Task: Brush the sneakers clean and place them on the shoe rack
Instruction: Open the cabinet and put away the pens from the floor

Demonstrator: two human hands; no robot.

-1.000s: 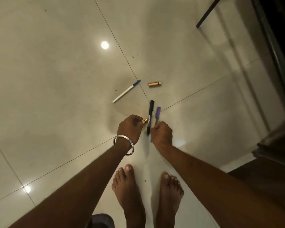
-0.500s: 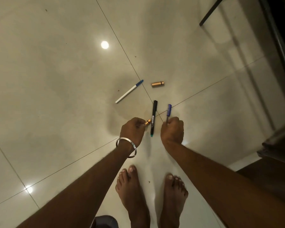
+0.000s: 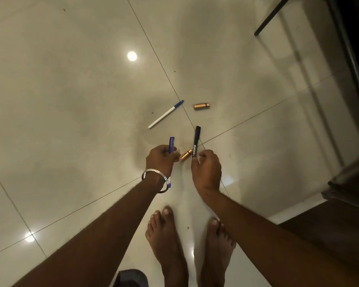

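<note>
No sneakers, brush or shoe rack are in view. My left hand, with a metal bangle on the wrist, grips a blue pen and a gold pen piece that sticks out to the right. My right hand curls its fingers at the lower end of a black marker, which lies on the tiled floor. Both hands are low over the floor, just ahead of my bare feet.
A white pen with a blue cap and a gold cap lie on the floor beyond my hands. A dark furniture leg stands at the top right, and dark furniture fills the right edge.
The blue pen has passed from my right hand to my left hand. My right hand has moved onto the lower end of the black marker.
</note>
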